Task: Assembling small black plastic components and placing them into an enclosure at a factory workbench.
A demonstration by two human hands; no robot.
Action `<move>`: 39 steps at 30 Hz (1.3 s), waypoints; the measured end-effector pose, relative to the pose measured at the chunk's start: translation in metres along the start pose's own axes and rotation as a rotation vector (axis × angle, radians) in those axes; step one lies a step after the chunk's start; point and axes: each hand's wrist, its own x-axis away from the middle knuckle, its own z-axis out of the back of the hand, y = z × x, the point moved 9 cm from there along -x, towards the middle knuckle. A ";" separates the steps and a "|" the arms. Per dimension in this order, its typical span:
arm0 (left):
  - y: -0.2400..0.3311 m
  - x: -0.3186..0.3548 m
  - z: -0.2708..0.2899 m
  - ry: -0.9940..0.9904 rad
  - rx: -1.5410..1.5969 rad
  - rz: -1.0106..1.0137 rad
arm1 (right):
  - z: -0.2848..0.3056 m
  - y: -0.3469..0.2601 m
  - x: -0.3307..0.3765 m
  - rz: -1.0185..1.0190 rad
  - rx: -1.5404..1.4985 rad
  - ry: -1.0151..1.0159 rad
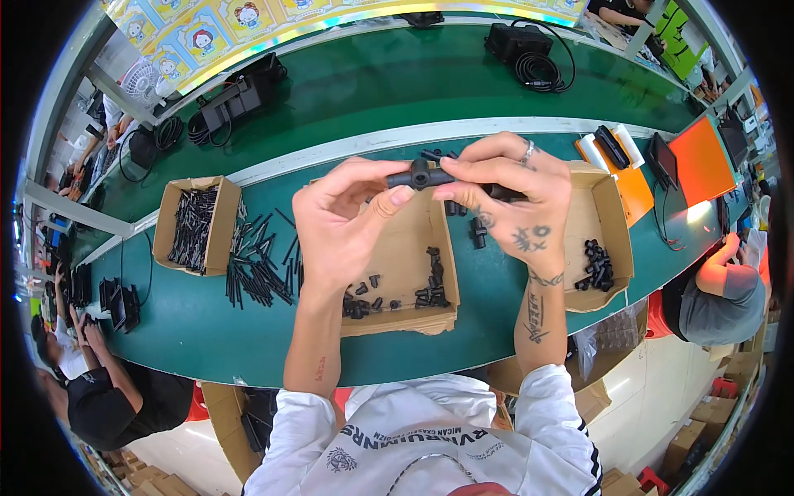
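Both hands are raised over the green table and hold one small black plastic connector piece between them. My left hand pinches its left end with thumb and fingers. My right hand grips its right end, which is partly hidden by the fingers. Below the hands lies a flat cardboard tray with several small black parts scattered on it.
A cardboard box of black rods stands at the left, with loose rods beside it. Another cardboard box with black parts sits at the right. Other people work at the lower left and right. Black devices with cables lie on the far table.
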 end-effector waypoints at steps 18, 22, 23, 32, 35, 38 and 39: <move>0.049 0.021 -0.021 0.064 -0.579 -0.488 | -0.013 0.024 0.014 -0.457 -0.205 -0.070; 0.024 0.005 -0.008 -0.084 -0.097 -0.081 | -0.007 -0.002 0.005 -0.177 -0.130 -0.051; 0.011 0.005 -0.004 -0.058 0.075 0.084 | -0.008 -0.014 0.003 -0.045 -0.114 -0.039; -0.042 0.021 -0.006 0.171 0.327 0.525 | -0.042 -0.032 0.016 0.049 0.043 -0.206; -0.044 0.019 -0.007 0.067 0.403 0.509 | -0.041 -0.038 0.015 0.079 0.078 -0.210; -0.053 0.018 0.001 0.123 0.382 0.492 | -0.042 -0.037 0.016 0.102 0.105 -0.209; -0.052 0.014 0.001 0.109 0.359 0.450 | -0.041 -0.037 0.016 0.116 0.127 -0.207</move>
